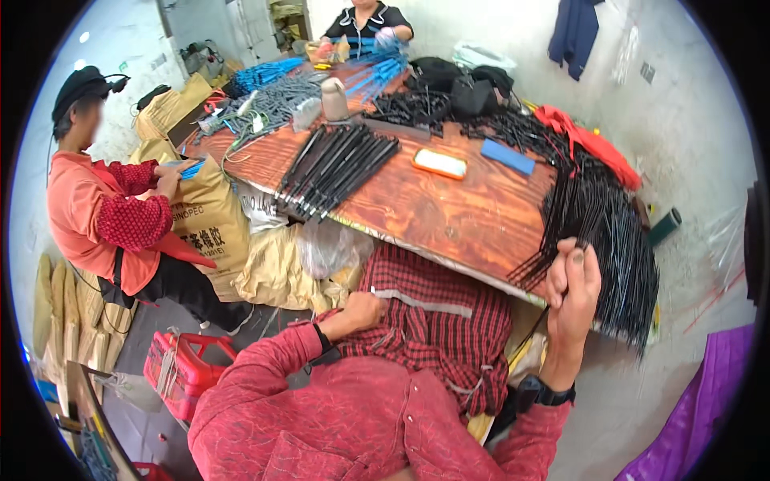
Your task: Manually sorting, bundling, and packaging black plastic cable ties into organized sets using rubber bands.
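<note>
My left hand (361, 311) is closed in a fist over my lap, against a red-and-black checked cloth (433, 297). What it holds, if anything, is hidden. My right hand (573, 280) is raised at the table's right front edge, palm toward me, its fingers curled in. Beside its fingertips lies a mass of thin black strips (613, 264), draped over the table's right end. A thin dark line runs down from the curled fingers, seemingly one such strip. Across the table's middle, a row of thicker black strips (337, 168) lies side by side.
An orange-rimmed case (439, 163) and a blue block (508, 157) lie on the wooden table (433, 208). A person (112, 192) at left and another (369, 24) at the far end handle blue strips. A red plastic stool (183, 365) stands at lower left.
</note>
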`<action>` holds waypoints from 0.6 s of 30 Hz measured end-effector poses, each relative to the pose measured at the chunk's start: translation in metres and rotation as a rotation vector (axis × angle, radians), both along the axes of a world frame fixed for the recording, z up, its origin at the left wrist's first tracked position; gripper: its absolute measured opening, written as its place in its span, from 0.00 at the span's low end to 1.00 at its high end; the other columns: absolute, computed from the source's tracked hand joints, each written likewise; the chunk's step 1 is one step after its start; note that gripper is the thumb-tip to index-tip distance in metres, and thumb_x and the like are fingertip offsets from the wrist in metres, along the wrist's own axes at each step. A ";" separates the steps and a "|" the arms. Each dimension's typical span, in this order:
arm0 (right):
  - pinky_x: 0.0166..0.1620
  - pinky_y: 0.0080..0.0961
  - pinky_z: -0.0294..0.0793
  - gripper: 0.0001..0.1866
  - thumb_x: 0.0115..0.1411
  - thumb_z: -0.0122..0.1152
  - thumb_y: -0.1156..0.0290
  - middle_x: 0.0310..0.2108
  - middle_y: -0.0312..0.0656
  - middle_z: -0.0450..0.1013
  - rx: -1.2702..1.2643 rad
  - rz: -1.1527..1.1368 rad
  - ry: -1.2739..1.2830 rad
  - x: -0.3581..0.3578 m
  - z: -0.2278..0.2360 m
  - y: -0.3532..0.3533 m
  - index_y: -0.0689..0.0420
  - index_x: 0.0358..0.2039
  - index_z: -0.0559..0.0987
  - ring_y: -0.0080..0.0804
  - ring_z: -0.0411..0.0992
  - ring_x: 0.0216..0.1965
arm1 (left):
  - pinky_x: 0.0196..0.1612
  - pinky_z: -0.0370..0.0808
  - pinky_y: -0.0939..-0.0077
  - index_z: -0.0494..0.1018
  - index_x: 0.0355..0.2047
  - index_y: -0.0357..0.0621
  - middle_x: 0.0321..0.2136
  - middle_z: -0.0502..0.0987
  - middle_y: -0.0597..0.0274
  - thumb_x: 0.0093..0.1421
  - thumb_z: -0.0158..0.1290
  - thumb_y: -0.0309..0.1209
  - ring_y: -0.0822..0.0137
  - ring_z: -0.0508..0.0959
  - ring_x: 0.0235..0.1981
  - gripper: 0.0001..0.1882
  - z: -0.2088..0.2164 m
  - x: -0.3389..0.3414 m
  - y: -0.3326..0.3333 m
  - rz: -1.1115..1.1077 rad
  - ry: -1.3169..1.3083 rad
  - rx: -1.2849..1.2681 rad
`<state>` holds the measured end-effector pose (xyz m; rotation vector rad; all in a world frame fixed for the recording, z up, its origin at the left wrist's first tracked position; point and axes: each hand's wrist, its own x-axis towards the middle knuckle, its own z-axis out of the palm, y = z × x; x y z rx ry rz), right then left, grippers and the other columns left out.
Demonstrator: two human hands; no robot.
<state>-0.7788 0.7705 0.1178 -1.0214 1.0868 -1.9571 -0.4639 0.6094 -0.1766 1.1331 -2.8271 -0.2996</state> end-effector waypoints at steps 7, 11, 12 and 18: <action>0.18 0.10 0.52 0.12 0.75 0.47 0.63 0.20 0.27 0.58 -0.015 0.025 -0.042 -0.007 -0.010 -0.013 0.58 0.46 0.74 0.10 0.53 0.15 | 0.37 0.77 0.61 0.84 0.38 0.53 0.30 0.82 0.50 0.58 0.57 0.43 0.55 0.82 0.34 0.13 0.040 0.059 0.009 -0.435 0.137 1.233; 0.18 0.10 0.53 0.12 0.75 0.47 0.64 0.20 0.27 0.58 -0.034 0.020 -0.045 -0.010 -0.012 -0.014 0.58 0.45 0.74 0.11 0.53 0.15 | 0.39 0.77 0.60 0.83 0.39 0.51 0.33 0.83 0.53 0.59 0.56 0.44 0.55 0.82 0.36 0.14 0.064 0.040 0.000 -0.433 -0.082 0.852; 0.18 0.10 0.53 0.12 0.75 0.47 0.64 0.20 0.27 0.58 -0.042 0.014 -0.045 -0.011 -0.012 -0.013 0.58 0.45 0.74 0.11 0.53 0.15 | 0.40 0.77 0.59 0.83 0.38 0.51 0.32 0.83 0.53 0.60 0.56 0.44 0.54 0.82 0.35 0.15 0.070 0.022 -0.004 -0.457 -0.104 0.717; 0.18 0.11 0.54 0.12 0.75 0.48 0.64 0.20 0.28 0.58 -0.001 -0.012 -0.029 -0.002 -0.012 -0.010 0.59 0.45 0.74 0.12 0.53 0.15 | 0.46 0.77 0.51 0.74 0.52 0.48 0.48 0.78 0.50 0.61 0.57 0.49 0.46 0.79 0.48 0.25 0.055 -0.133 0.018 -0.550 0.142 0.475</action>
